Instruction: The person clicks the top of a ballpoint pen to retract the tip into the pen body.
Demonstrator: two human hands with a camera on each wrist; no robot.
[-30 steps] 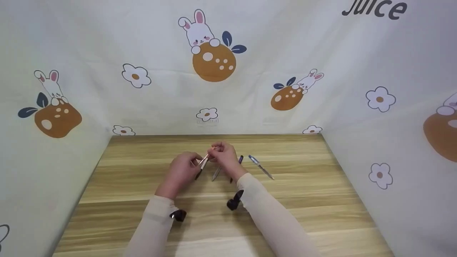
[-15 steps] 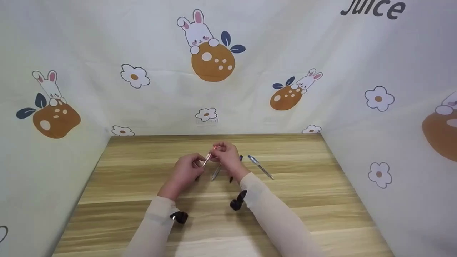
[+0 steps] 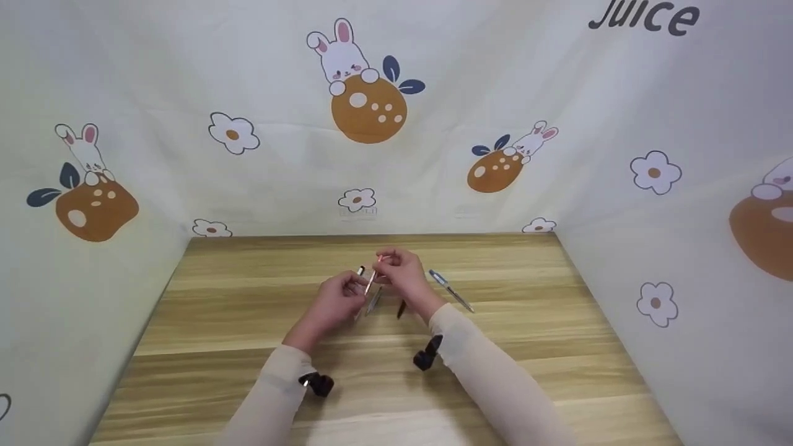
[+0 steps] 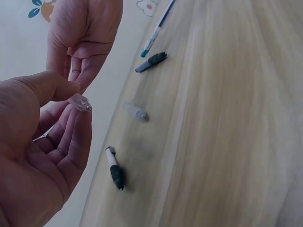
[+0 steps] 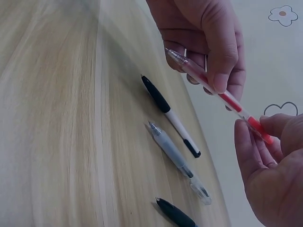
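Note:
Both hands hold a clear-barrelled pen with red ink (image 5: pixel 229 98) above the table, tilted between them. My left hand (image 3: pixel 334 303) pinches its barrel between thumb and fingers, with the clear pointed tip (image 4: pixel 81 103) showing past the fingers in the left wrist view. Higher up, at the red end, my right hand (image 3: pixel 403 275) pinches it with thumb and fingertips, as the right wrist view shows. Below the hands lie a white pen with black grip (image 5: pixel 173 118) and a grey translucent pen (image 5: pixel 173 151).
A dark-gripped pen (image 5: pixel 175 213) lies beside the grey one, partly behind the right arm in the head view. Farther right rests a clear pen with a blue end (image 3: pixel 451 290). Printed cloth walls (image 3: pixel 279 179) border the wooden table (image 3: pixel 235 272) at the back and sides.
Both hands have shifted a little to the right with the red pen between them. The white pen's black end now shows behind the left hand.

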